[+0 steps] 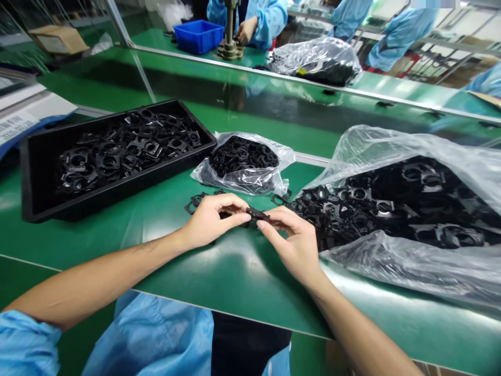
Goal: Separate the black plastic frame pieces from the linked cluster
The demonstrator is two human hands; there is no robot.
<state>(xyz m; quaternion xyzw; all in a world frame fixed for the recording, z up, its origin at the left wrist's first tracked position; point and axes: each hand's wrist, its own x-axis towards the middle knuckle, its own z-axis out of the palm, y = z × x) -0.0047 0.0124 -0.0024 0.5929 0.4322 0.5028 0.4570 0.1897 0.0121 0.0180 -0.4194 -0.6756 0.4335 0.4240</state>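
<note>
Between my two hands is a small black plastic part (257,213), pinched from both sides above the green table. My left hand (211,219) grips its left end with thumb and fingers. On its right end, the thumb and fingers of my right hand (291,237) are closed. Just behind my hands, a few loose black frames (192,202) with round openings lie on the table. Beside my right hand, similar black parts (332,209) spill from a large clear plastic bag (376,138). My fingers cover much of the held part.
A black tray (117,190) of black frames stands at the left. A smaller clear bag (250,180) of black rings sits behind my hands. Beyond a metal-edged divider are a blue bin (199,35), a press stand (230,49), another filled bag (317,57) and co-workers in blue sleeves.
</note>
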